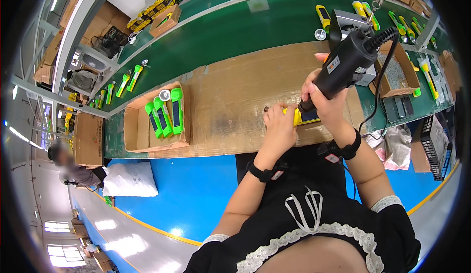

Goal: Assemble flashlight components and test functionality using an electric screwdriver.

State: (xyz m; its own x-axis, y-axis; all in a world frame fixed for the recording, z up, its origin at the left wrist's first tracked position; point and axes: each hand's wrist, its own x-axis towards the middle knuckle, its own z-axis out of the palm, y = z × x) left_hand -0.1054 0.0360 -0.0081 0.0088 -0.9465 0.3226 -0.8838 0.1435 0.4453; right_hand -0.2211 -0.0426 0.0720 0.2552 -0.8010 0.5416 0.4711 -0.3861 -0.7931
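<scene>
My right hand (327,101) is wrapped around the lower part of a black electric screwdriver (346,63), which hangs from a metal spring and trails a thick cord. Its tip points down onto a yellow flashlight (309,116) with a dark solar panel, lying on a cardboard sheet (230,91). My left hand (280,126) grips the flashlight's left end, with the fingers closed over it. Exactly where the tip touches is hidden by the fingers. To the left, an open cardboard box (140,130) holds green flashlights (163,116) with solar panels.
A box of small screws (392,74) stands at the right, beside a grey metal device (346,20). More flashlights (429,79) lie on the green belt and table. A black crate (434,145) is below right. A white sack (128,179) lies on the blue floor near another person (81,172).
</scene>
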